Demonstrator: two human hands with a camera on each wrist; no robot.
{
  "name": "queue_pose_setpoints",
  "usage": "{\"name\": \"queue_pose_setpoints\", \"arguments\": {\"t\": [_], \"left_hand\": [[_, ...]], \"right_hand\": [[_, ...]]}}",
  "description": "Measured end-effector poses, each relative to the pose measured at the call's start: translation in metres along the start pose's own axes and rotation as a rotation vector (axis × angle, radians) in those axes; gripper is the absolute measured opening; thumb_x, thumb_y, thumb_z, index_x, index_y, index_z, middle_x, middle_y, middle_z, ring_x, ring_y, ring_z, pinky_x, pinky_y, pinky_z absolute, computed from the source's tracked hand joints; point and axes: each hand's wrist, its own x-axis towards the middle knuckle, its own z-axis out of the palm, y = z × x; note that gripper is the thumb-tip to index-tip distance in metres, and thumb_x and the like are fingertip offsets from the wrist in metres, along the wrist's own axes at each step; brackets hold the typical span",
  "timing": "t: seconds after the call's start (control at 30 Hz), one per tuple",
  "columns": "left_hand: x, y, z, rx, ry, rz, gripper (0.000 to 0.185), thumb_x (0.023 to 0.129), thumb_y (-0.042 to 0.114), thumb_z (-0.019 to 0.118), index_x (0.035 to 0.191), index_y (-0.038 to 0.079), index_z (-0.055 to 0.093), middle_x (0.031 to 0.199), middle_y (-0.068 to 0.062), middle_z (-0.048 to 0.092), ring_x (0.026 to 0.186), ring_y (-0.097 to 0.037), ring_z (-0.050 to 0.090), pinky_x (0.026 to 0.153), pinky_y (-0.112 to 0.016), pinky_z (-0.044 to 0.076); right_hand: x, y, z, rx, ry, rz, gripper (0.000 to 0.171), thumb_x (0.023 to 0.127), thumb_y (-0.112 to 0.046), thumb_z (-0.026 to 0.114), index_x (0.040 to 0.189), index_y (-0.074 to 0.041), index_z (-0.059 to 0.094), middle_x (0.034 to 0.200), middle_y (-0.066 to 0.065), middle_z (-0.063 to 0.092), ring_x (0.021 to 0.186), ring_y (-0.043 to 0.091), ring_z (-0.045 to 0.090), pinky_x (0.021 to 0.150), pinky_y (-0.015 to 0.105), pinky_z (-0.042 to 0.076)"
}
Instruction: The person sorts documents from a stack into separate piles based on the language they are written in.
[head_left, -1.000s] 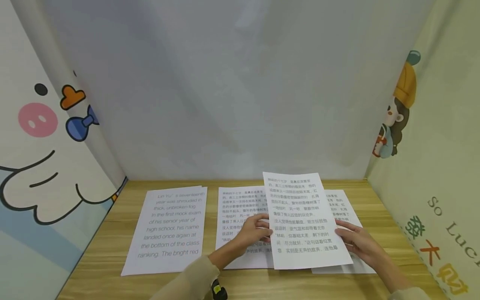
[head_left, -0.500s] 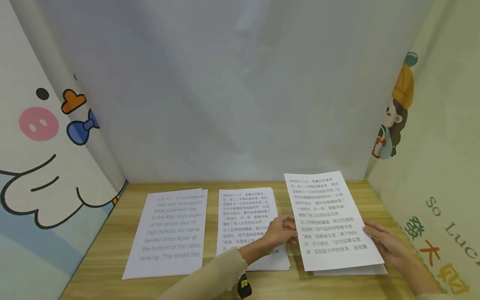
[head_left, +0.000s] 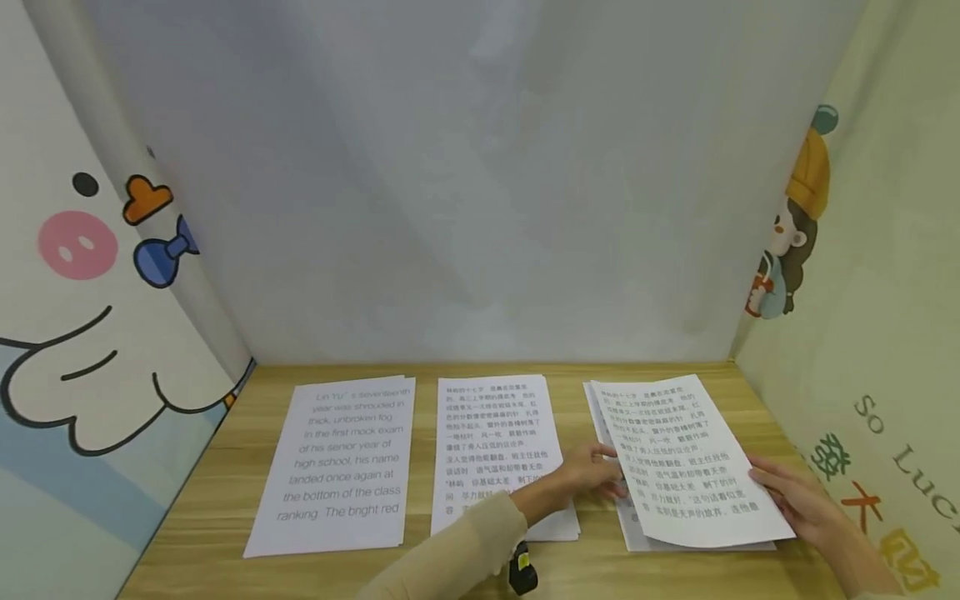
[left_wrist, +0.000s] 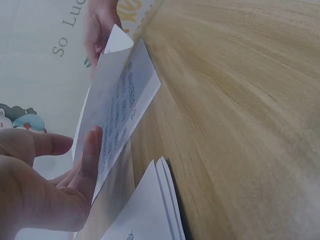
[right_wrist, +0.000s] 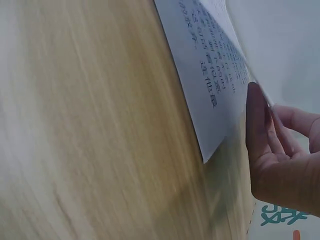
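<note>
At the right of the table, a printed sheet of paper (head_left: pixel 682 467) is held slightly raised over another sheet (head_left: pixel 600 417), whose left and lower edges show beneath it. My left hand (head_left: pixel 588 473) grips the raised sheet's left edge, its thumb above and fingers underneath in the left wrist view. On the opposite edge my right hand (head_left: pixel 798 500) pinches the same sheet between thumb and fingers. The lower sheet (right_wrist: pixel 205 85), also printed, lies on the wood in the right wrist view. Part of my left fingers is hidden by paper in the head view.
A middle stack of printed sheets (head_left: pixel 491 450) lies beneath my left forearm. Farther left is a stack in larger English print (head_left: pixel 337 467). The wooden table (head_left: pixel 300 575) ends at a pale back curtain (head_left: pixel 480 183), with patterned side panels (head_left: pixel 862 333).
Both hands have carried the sheet right, from above the gap between the middle and right papers to above the right one, and lowered it. The middle stack is less covered.
</note>
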Motion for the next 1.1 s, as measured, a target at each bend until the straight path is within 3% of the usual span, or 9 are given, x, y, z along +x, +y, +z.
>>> {"name": "queue_pose_setpoints", "arguments": {"t": [0.1,0.2,0.33,0.5,0.67,0.7,0.83,0.93,1.1], "left_hand": [[-0.002,-0.004,-0.002,0.001,-0.014,-0.033,0.046,0.092,0.002,0.065,0.136,-0.005,0.056,0.095,-0.018,0.077,0.087,-0.032,0.078,0.076,-0.035,0.065],[-0.004,-0.008,-0.003,-0.002,-0.02,-0.056,0.048,0.093,0.003,0.066,0.139,-0.005,0.055,0.094,-0.018,0.078,0.087,-0.03,0.078,0.076,-0.033,0.065],[-0.007,-0.01,-0.008,-0.013,-0.045,-0.066,0.051,0.094,0.005,0.065,0.141,-0.008,0.052,0.097,-0.018,0.077,0.089,-0.029,0.078,0.076,-0.031,0.065],[-0.012,-0.008,-0.016,0.0,-0.082,-0.045,0.05,0.095,0.007,0.063,0.14,-0.01,0.052,0.107,-0.016,0.075,0.094,-0.032,0.077,0.079,-0.031,0.065],[-0.016,-0.004,-0.029,0.031,-0.073,-0.018,0.044,0.097,0.01,0.062,0.138,-0.006,0.057,0.114,-0.019,0.074,0.096,-0.036,0.076,0.082,-0.037,0.065],[-0.017,-0.003,-0.032,0.037,-0.072,-0.011,0.043,0.097,0.01,0.062,0.137,-0.005,0.058,0.115,-0.02,0.074,0.097,-0.037,0.076,0.082,-0.038,0.065],[-0.019,0.0,-0.05,0.029,-0.054,0.022,0.041,0.098,0.01,0.06,0.136,-0.004,0.059,0.12,-0.022,0.073,0.1,-0.037,0.075,0.083,-0.04,0.065],[-0.022,0.003,-0.065,0.043,-0.017,0.03,0.041,0.099,0.011,0.059,0.137,-0.003,0.059,0.122,-0.022,0.073,0.101,-0.035,0.075,0.083,-0.037,0.064],[-0.034,0.001,-0.087,0.073,0.051,0.017,0.039,0.099,0.013,0.062,0.136,0.0,0.061,0.12,-0.02,0.074,0.099,-0.031,0.076,0.084,-0.036,0.064]], "right_hand": [[0.0,0.001,-0.003,-0.064,0.008,0.016,0.03,0.105,-0.023,0.058,0.093,-0.045,0.074,0.094,-0.02,0.074,0.088,0.004,0.072,0.076,0.029,0.061],[-0.004,0.0,-0.007,-0.133,0.003,0.013,0.022,0.105,-0.026,0.058,0.117,-0.028,0.076,0.101,-0.02,0.073,0.09,0.001,0.071,0.081,0.028,0.062],[-0.006,-0.005,-0.012,-0.203,-0.02,0.003,0.051,0.106,-0.029,0.055,0.141,0.009,0.054,0.111,-0.011,0.075,0.093,-0.003,0.07,0.088,0.028,0.062],[-0.009,-0.012,-0.018,-0.207,-0.13,-0.034,0.062,0.109,-0.025,0.048,0.145,0.023,0.033,0.114,-0.005,0.077,0.097,-0.003,0.071,0.091,0.027,0.061],[-0.013,-0.018,-0.026,-0.195,-0.251,-0.09,0.056,0.111,-0.018,0.041,0.144,0.026,0.03,0.113,-0.013,0.075,0.102,0.001,0.072,0.093,0.027,0.06],[-0.014,-0.019,-0.027,-0.191,-0.26,-0.093,0.052,0.111,-0.018,0.04,0.142,0.024,0.036,0.112,-0.015,0.075,0.102,0.002,0.072,0.093,0.026,0.06],[-0.014,-0.021,-0.027,-0.102,-0.364,-0.107,0.037,0.113,-0.017,0.034,0.131,-0.004,0.063,0.116,-0.012,0.075,0.107,0.004,0.072,0.096,0.027,0.059],[-0.013,-0.023,-0.024,0.0,-0.448,-0.1,0.04,0.113,-0.015,0.03,0.118,-0.026,0.069,0.12,-0.009,0.075,0.112,0.007,0.071,0.099,0.028,0.058],[-0.01,-0.025,-0.013,-0.019,-0.411,-0.097,0.036,0.113,-0.017,0.035,0.137,-0.003,0.058,0.121,-0.007,0.074,0.113,0.009,0.071,0.1,0.03,0.057]]}}
